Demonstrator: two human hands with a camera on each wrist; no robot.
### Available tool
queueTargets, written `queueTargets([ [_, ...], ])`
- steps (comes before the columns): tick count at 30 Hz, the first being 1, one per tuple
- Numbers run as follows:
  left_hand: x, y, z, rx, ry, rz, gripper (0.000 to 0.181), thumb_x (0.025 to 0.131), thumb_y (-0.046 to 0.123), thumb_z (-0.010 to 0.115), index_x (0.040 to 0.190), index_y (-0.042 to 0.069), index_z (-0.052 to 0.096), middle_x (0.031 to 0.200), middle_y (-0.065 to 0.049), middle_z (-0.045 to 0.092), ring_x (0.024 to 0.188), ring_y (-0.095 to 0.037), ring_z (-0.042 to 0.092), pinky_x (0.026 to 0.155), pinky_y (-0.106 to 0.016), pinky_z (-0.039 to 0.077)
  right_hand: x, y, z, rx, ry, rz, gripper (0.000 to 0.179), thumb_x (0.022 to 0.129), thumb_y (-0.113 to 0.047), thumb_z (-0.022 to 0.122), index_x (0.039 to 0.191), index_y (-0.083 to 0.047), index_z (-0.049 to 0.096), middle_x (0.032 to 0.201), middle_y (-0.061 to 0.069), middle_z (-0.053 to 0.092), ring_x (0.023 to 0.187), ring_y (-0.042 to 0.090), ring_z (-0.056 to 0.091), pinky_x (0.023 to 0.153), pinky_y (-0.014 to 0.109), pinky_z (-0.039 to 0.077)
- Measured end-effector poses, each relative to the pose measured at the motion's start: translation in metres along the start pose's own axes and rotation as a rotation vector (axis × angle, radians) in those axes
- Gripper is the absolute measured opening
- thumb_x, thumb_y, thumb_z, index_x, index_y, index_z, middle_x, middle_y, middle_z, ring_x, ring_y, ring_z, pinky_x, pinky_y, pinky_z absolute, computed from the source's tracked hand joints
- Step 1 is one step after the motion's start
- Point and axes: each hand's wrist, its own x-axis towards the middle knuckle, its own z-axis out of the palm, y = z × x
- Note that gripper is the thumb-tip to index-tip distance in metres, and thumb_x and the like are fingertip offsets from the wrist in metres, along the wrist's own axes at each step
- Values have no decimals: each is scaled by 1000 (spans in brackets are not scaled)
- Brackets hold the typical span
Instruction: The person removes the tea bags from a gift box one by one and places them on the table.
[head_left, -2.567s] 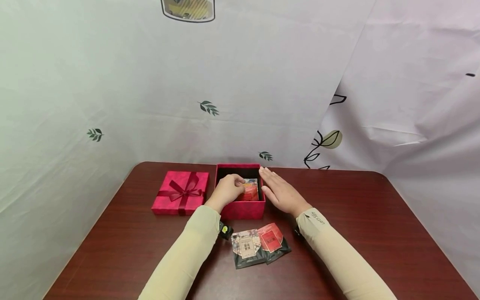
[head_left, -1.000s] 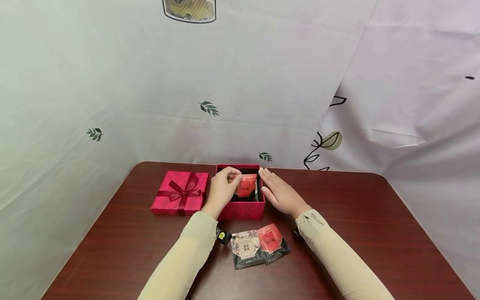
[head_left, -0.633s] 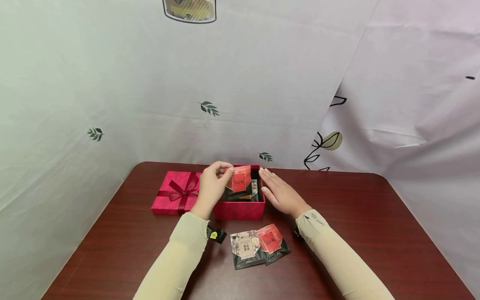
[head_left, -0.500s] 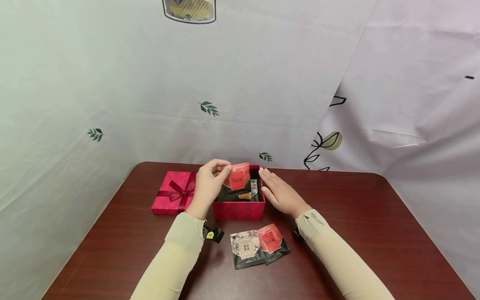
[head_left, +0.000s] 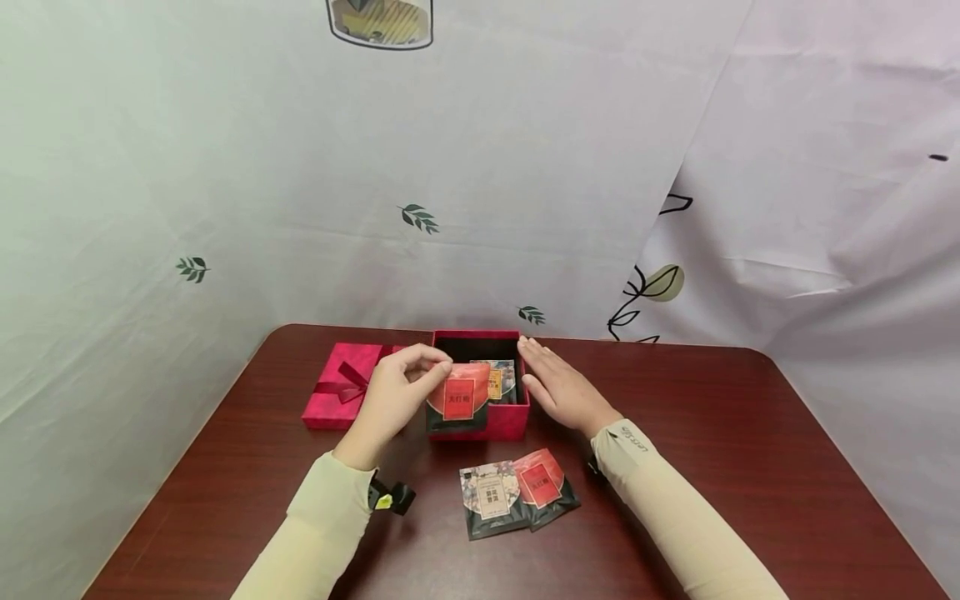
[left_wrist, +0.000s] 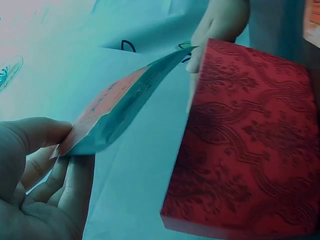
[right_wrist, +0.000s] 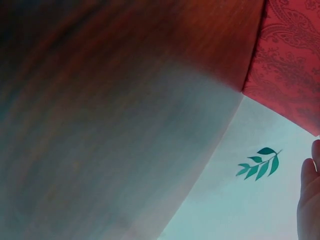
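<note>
Between thumb and fingers, my left hand (head_left: pixel 397 396) pinches a red and black tea sachet (head_left: pixel 459 402) by its upper left corner. The sachet hangs in front of the red gift box (head_left: pixel 506 423) and overlaps its front wall in the head view; the left wrist view shows the sachet (left_wrist: pixel 115 107) edge-on beside the patterned box (left_wrist: pixel 250 145). Inside the box another sachet (head_left: pixel 504 379), with a flowered print and yellow label, shows at the right. My right hand (head_left: pixel 562 387) lies with straight fingers along the box's right side, fingertips right at the rim.
On the brown table (head_left: pixel 697 433) a flowered sachet (head_left: pixel 491 500) and a red one (head_left: pixel 543 487) lie overlapping in front of the box. The red lid (head_left: pixel 341 387) with its ribbon bow sits to the left, partly behind my left hand. A pale printed cloth (head_left: pixel 570 167) hangs behind.
My left hand has lifted the red sachet out of the box and brought it left and toward me, past the front wall. The right hand has stayed at the box's side.
</note>
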Motion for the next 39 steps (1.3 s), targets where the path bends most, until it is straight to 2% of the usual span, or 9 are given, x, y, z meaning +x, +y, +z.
queueTargets([
  [5,-12,-7,-4,-7,-44,-50,12,93,18,74,101,9,75,86,-5,71,70,-18,65,66,-27,55,0,0,-1,8,13,-4,58,107,-26,47,156,1,34,164,13,30,151,31,27,122,45,22],
  [10,-26,-17,-10,42,-98,-92,10,92,17,75,99,10,76,85,-3,72,68,-18,63,66,-27,55,0,0,0,12,4,7,57,107,-27,46,156,1,34,164,13,30,152,28,25,122,44,22],
  [13,-33,-23,-14,55,-114,-106,10,92,18,76,98,10,76,83,-2,71,68,-17,61,64,-28,54,0,-1,0,8,10,6,57,106,-25,48,155,2,35,163,14,31,152,29,25,121,49,25],
  [15,-36,-27,-16,25,-130,-124,11,92,17,76,98,8,76,83,-4,72,68,-17,62,62,-28,54,0,-1,0,6,14,6,57,106,-24,49,154,3,35,163,14,31,152,29,26,120,51,26],
  [19,-40,-37,-20,-36,-206,-150,15,92,14,74,101,2,74,82,-8,72,67,-16,63,60,-28,55,-1,-1,0,15,13,7,57,106,-23,50,155,3,35,163,14,31,151,31,26,120,51,25],
  [22,-42,-44,-21,-39,-271,-173,16,93,15,74,101,0,73,80,-9,72,65,-16,63,60,-30,57,-1,-1,1,9,13,5,58,106,-23,50,155,3,35,163,15,31,151,31,27,120,50,25],
  [31,-45,-53,-24,-92,-416,-299,15,94,3,67,105,-8,71,90,-12,73,79,-19,71,72,-40,62,0,-2,0,2,-8,9,58,107,-27,46,157,0,32,164,13,30,153,27,23,123,41,19],
  [39,-46,-64,-22,-60,-468,-337,17,94,0,64,106,-10,70,90,-13,74,74,-16,69,68,-39,62,0,-1,1,6,8,-5,58,107,-25,47,156,1,33,163,14,30,150,34,28,123,43,21],
])
